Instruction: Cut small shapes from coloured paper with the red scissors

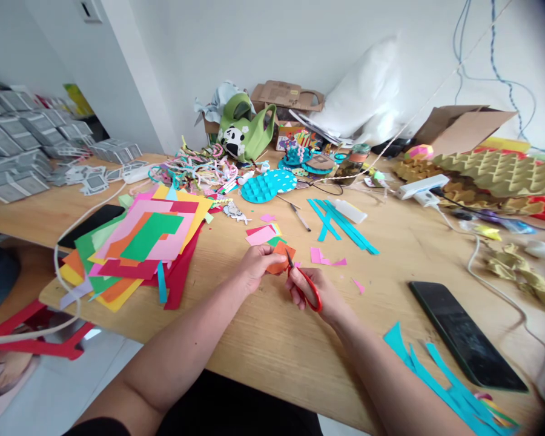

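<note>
My left hand (253, 266) pinches a small piece of orange paper (279, 249) above the middle of the table. In my right hand (315, 289) is a pair of scissors (317, 298) with red handles, its blades at the right part of the orange paper. Just beyond my left hand lie small cut pieces of pink paper (262, 235) with green, red and yellow ones around them. Pink scraps (327, 258) are scattered to the right of the scissors. Whether the blades are fully closed is hard to make out.
A pile of coloured paper sheets (118, 242) covers the left side. Blue strips (345, 227) and a pen (300, 217) lie ahead. At right are a phone (465, 333), more blue strips (454, 387), a power strip (423, 186) and egg trays (485, 172). A green bag (249, 130) stands behind.
</note>
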Action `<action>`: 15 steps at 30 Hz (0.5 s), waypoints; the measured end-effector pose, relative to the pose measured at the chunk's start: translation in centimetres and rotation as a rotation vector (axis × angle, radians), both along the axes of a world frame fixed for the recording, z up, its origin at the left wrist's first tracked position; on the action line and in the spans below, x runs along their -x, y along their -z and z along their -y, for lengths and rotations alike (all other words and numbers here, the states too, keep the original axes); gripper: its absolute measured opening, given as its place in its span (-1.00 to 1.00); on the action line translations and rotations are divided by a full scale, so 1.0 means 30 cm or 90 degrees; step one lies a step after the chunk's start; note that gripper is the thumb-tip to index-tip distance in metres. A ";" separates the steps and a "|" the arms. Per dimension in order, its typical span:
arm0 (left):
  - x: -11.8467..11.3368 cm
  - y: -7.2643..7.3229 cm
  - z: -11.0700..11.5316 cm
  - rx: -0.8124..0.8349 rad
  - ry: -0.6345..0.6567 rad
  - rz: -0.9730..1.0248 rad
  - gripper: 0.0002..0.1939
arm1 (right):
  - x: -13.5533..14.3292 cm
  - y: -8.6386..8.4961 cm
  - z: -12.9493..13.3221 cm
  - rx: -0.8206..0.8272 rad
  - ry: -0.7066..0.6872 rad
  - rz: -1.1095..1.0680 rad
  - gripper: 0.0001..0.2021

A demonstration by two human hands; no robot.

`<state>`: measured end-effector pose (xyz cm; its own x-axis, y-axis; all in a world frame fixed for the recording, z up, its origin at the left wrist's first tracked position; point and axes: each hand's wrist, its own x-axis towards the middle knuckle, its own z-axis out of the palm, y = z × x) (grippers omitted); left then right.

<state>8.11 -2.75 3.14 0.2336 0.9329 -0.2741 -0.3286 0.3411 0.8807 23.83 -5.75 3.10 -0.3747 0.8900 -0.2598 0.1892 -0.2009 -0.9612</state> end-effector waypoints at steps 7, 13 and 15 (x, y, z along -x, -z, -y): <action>0.001 -0.015 0.006 -0.003 0.007 -0.001 -0.78 | 0.003 -0.019 0.005 0.004 0.002 -0.001 -0.45; 0.005 -0.022 0.004 0.009 0.008 -0.015 -0.78 | 0.001 -0.021 0.006 0.004 -0.004 0.013 -0.45; 0.007 -0.020 0.002 0.011 0.010 -0.019 -0.78 | -0.001 -0.018 0.005 0.001 -0.009 0.015 -0.45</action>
<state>7.91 -2.80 3.75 0.2391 0.9242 -0.2978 -0.2974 0.3616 0.8836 23.86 -5.90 3.63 -0.3809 0.8842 -0.2704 0.2147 -0.1999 -0.9560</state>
